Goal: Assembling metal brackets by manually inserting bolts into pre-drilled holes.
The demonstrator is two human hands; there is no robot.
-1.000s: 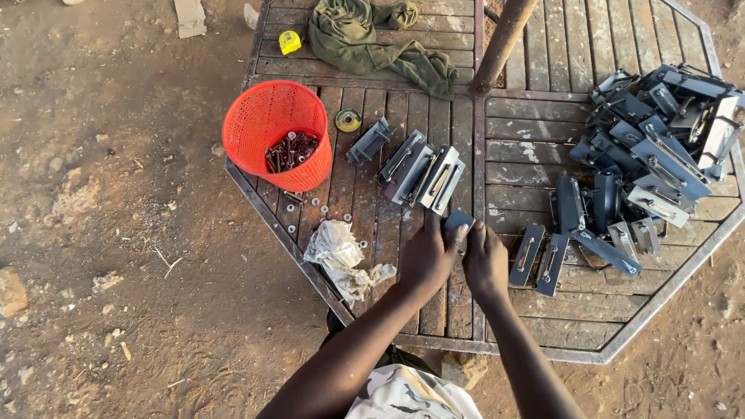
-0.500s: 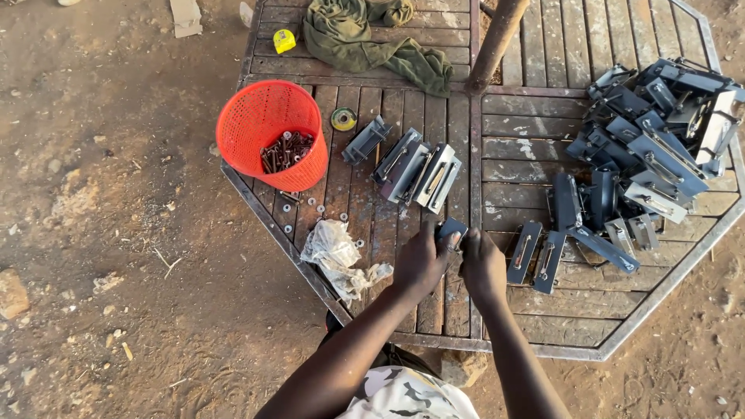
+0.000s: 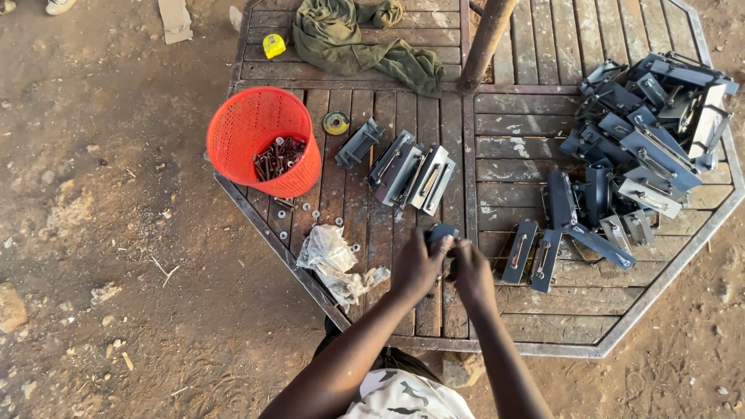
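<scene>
Head view. Both hands meet over the near edge of the desk (image 3: 543, 116), an octagonal slatted wooden top in a metal frame. The left hand (image 3: 415, 268) and the right hand (image 3: 472, 273) hold one small dark metal bracket (image 3: 441, 231) between them, just above the slats. The left fingers (image 3: 438, 247) curl over the part's near end and pinch it; the right fingers wrap its underside, and how tightly they close cannot be told from this angle.

Handling judgement: keep the part low over the slats so that a dropped fastener lands on wood and not through a gap. Steady the bracket with one hand and turn or seat with the other. Keep the wrists clear of the finished row.

Surface. A row of assembled brackets (image 3: 411, 167) lies just beyond the hands. Two more brackets (image 3: 531, 250) lie to the right, and a large bracket pile (image 3: 652, 132) fills the far right corner. An orange mesh basket (image 3: 264, 140) holding dark screws stands at the left edge, overhanging it slightly. Loose washers (image 3: 306, 208) lie near its base. A crumpled plastic bag (image 3: 334, 260) lies left of the hands. A tape roll (image 3: 336, 122), a green cloth (image 3: 365, 39) and a small yellow object (image 3: 273, 45) lie farther off. A post (image 3: 485, 39) rises through the centre.

Room. The desk stands outdoors on bare, dusty ground (image 3: 101, 256) strewn with small stones and debris.
</scene>
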